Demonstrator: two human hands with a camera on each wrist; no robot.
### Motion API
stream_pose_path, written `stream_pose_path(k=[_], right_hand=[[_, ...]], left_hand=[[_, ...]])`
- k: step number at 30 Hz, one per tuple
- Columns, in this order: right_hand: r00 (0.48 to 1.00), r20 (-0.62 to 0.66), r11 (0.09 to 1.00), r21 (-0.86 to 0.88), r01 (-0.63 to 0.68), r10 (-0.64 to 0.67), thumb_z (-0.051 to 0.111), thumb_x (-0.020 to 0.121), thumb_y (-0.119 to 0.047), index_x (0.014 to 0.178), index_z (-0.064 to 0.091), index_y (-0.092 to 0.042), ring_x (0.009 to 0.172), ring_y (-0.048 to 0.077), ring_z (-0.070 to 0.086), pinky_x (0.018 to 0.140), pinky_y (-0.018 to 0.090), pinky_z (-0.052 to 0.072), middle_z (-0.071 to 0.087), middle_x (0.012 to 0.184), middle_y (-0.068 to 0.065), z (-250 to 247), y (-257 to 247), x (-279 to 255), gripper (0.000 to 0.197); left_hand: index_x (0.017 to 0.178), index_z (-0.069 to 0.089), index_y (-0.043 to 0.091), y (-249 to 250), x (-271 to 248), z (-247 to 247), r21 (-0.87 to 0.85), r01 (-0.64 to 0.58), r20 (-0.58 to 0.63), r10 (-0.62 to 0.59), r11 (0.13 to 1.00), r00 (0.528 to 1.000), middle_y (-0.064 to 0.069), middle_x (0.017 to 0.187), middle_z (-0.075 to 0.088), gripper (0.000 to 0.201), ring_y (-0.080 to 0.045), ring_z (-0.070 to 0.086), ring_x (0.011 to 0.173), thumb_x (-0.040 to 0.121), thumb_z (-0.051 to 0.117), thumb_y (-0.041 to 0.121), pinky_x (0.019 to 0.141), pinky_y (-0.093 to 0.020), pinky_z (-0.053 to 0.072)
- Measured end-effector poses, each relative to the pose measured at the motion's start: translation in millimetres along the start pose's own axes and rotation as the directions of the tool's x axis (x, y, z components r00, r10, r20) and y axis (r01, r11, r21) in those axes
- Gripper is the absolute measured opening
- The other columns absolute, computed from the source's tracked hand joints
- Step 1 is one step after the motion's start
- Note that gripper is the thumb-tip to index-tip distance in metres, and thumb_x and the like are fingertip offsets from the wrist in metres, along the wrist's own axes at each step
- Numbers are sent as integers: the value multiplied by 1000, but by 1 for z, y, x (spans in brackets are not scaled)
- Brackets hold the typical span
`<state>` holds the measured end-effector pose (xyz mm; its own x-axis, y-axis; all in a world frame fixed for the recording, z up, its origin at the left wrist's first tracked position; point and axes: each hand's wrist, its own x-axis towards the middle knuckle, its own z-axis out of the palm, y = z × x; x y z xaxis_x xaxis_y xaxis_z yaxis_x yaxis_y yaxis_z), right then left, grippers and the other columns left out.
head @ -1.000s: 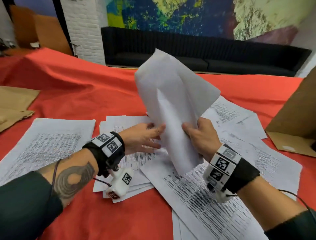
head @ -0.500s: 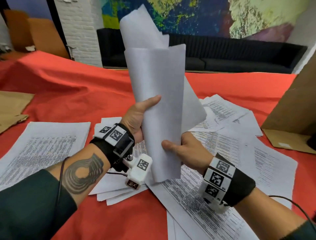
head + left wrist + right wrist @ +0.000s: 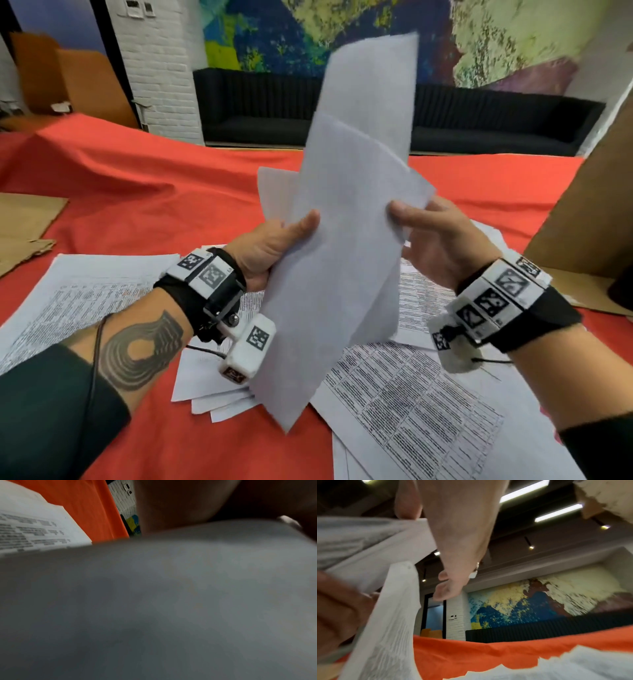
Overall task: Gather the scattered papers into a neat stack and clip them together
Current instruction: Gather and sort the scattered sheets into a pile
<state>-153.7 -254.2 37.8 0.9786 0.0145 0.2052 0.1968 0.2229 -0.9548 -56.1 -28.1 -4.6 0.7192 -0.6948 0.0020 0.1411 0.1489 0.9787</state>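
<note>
A person's left hand [image 3: 270, 250] and right hand [image 3: 442, 240] hold a loose sheaf of blank-backed papers [image 3: 342, 246] upright above a surface draped in red-orange cloth [image 3: 154, 192]. The left thumb presses the sheaf's left edge, fingers curled behind; the right fingers [image 3: 399, 209] pinch its right edge. The thin sheets fan unevenly, corners misaligned. Beneath and beside them, printed pages [image 3: 411, 394] lie scattered and overlapping, another printed sheet [image 3: 78, 298] to the left. Bare cloth stretches beyond the hands. Brown cardboard [image 3: 589, 205] stands near the right edge.
</note>
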Motion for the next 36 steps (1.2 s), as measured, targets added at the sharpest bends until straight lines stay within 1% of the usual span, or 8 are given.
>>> stream_pose_path(k=[7,10,13,18,22,28,31,36], right_hand=[[978,-208,988,-147,-38,7,68,86,3,121,63,3,100,40,72,96,62,54,72,110,23,38,19,17,35],[937,-347,990,-141,-18,-33,68,79,-2,120,64,-3,105,43,71,94,63,55,73,113,23,39,26,25,41],[889,-449,992,-120,39,-90,73,71,-20,124,61,-9,107,37,71,97,59,55,73,115,16,46,24,29,55],[965,-129,960,196,-201,228,72,75,-69,98,52,-7,82,35,52,78,38,48,34,80,10,50,10,22,69],[971,-104,943,281,-178,215,55,85,-72,113,63,-13,95,30,57,87,41,47,57,87,7,39,4,20,66],[928,-368,997,78,-28,54,64,94,-9,106,66,-7,90,32,69,90,50,57,72,103,18,26,12,15,13],[867,-482,976,-217,22,-126,71,70,16,101,62,-15,87,31,69,81,55,61,67,117,23,22,23,16,44],[853,-449,960,-202,194,-267,91,63,-2,129,42,-11,112,34,70,96,52,57,63,128,23,19,20,20,82]], left_hand=[[129,59,3,-20,14,40,263,32,-197,21,964,980,-15,125,72,98,-33,70,116,71,63,82,101,-49,57],[138,35,11,-20,17,43,665,109,-365,195,739,910,-9,140,56,83,-27,60,127,89,51,75,109,-42,47],[151,31,14,-19,15,51,791,-104,-156,363,603,919,-8,151,45,74,-23,44,142,95,55,56,118,-39,35],[154,28,30,-8,6,67,493,-337,151,303,802,941,7,146,54,102,-7,54,135,73,89,38,112,-39,48],[133,58,18,1,2,58,549,-235,-37,304,802,952,-3,116,74,76,-16,73,102,61,82,25,93,-46,60],[107,66,14,13,7,23,446,-239,-356,416,863,837,-2,100,78,54,-15,74,84,59,90,12,83,-41,63],[129,51,13,16,10,16,430,-203,-450,404,879,796,-4,114,73,77,-17,74,99,65,94,16,92,-42,61],[126,65,19,27,6,19,453,-216,-192,332,865,924,3,117,77,51,-10,73,108,81,87,33,97,-33,59]])
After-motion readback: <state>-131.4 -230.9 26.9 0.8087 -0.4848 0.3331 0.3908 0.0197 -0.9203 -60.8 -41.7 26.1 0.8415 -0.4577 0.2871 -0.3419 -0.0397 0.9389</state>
